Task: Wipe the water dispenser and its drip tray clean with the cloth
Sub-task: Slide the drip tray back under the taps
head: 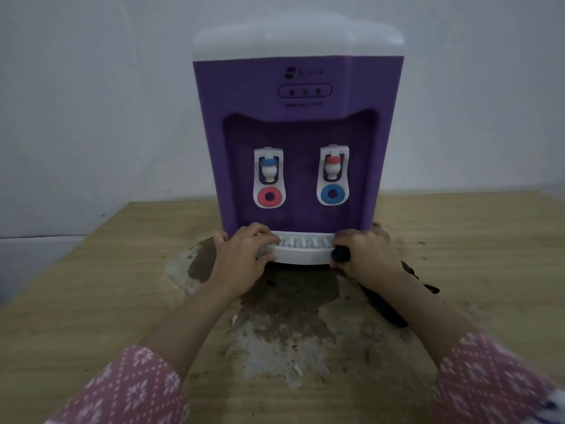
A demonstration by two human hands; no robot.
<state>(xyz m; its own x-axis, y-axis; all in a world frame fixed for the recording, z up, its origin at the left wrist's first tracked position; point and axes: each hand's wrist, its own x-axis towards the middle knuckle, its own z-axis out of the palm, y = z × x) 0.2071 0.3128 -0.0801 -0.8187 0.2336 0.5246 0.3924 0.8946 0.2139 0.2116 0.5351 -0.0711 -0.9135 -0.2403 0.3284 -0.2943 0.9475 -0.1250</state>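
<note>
A purple water dispenser (298, 87) with a white top and two taps stands on a wooden table (76, 286). Its white drip tray (302, 252) sticks out at the base. My left hand (244, 255) grips the tray's left end, thumb below and fingers over the grid. My right hand (367, 258) rests at the tray's right end and holds a dark cloth (341, 254). A bunch of the cloth pokes out at the thumb, and more of it trails back under my right forearm.
The table top is worn, with a large dark peeled patch (284, 313) in front of the dispenser. A pale wall (91, 102) rises behind. The table's left edge runs diagonally at the left.
</note>
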